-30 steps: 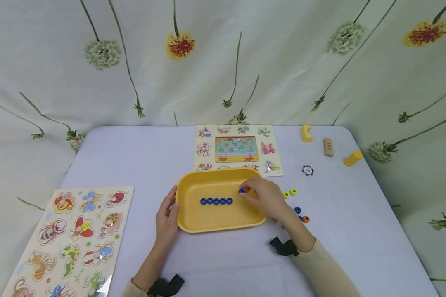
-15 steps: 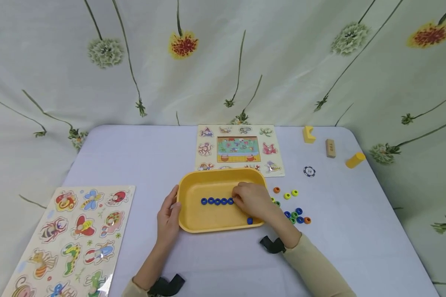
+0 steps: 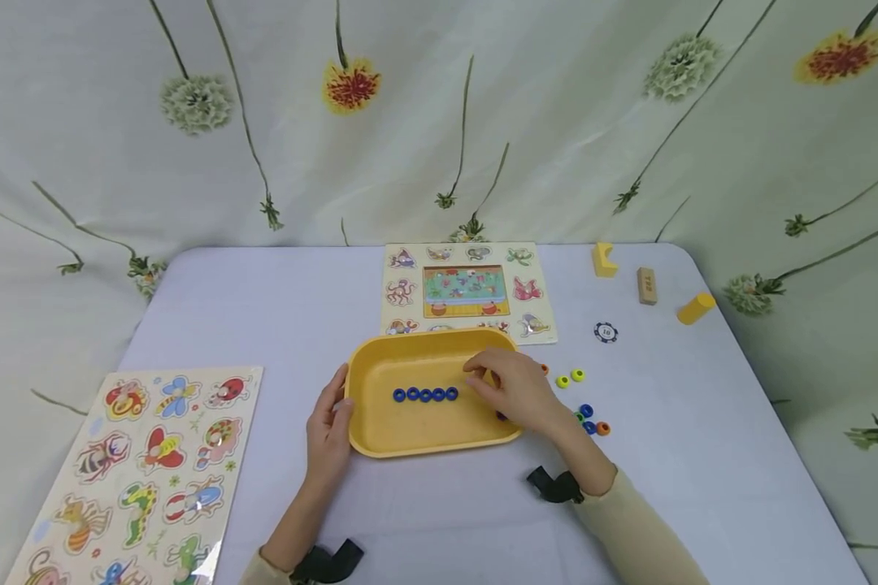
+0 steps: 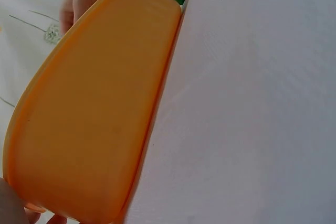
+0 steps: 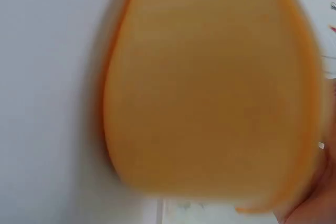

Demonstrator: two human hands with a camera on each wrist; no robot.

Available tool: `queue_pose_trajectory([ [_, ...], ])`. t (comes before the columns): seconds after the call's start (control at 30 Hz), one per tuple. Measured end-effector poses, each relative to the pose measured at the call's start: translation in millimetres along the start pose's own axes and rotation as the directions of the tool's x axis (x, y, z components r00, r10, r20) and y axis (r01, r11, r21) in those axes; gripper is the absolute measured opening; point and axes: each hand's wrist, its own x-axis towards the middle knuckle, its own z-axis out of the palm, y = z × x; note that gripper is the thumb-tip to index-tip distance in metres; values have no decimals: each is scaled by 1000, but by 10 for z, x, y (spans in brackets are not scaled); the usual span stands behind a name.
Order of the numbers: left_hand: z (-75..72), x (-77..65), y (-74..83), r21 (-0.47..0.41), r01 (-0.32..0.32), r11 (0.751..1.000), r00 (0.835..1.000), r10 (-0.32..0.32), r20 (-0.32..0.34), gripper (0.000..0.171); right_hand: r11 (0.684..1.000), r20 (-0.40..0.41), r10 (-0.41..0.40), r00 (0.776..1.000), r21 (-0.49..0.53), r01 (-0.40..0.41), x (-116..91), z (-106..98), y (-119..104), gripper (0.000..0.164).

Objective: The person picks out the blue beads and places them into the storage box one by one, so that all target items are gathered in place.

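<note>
In the head view, a yellow tray (image 3: 380, 426) sits in front of the person. The left hand (image 3: 329, 418) grips its left rim, thumb on the near side and fingers along the edge. A row of several blue beads (image 3: 426, 396) lies across the tray's middle. Over the tray's right side is the right hand (image 3: 515, 390), thumb and forefinger apart, no bead showing between them. Another blue bead (image 3: 501, 416) shows partly under that hand. Both wrist views are filled mostly by the tray's outer side (image 4: 94, 103).
Right of the tray lie loose yellow beads (image 3: 577, 375), an orange bead (image 3: 603, 428) and others. Beyond are a poker chip (image 3: 606, 332), a wooden block (image 3: 647, 286), a yellow cylinder (image 3: 696, 309) and a notched yellow block (image 3: 604, 260). Puzzle boards lie behind (image 3: 527, 290) and left (image 3: 164, 447).
The right hand, which pinched a blue bead, reached to the row's end and then drew back right. A loose blue bead has appeared in the tray's right part and shifted. The left hand stays.
</note>
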Motion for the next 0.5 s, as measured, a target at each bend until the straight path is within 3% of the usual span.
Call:
queue_pose_trajectory([
  [0.1,6,4,3,10,2,1000,1000,-2,-5,45,991,-107,-4,994,133,19,-184,-174,108,16],
  [0.2,7,6,2,19,1,1000,1000,-1,-7,45,981,-194,54,980,192,-16,-422,-330,269,16],
  [0.3,8,9,-1,20,9,1000,1000,-9,-9,45,978,-261,130,957,195,-79,-673,-434,502,18],
  [0.5,21,4,-10,13,21,1000,1000,-21,-9,45,978,-430,208,879,88,-188,-1112,-339,1308,24],
])
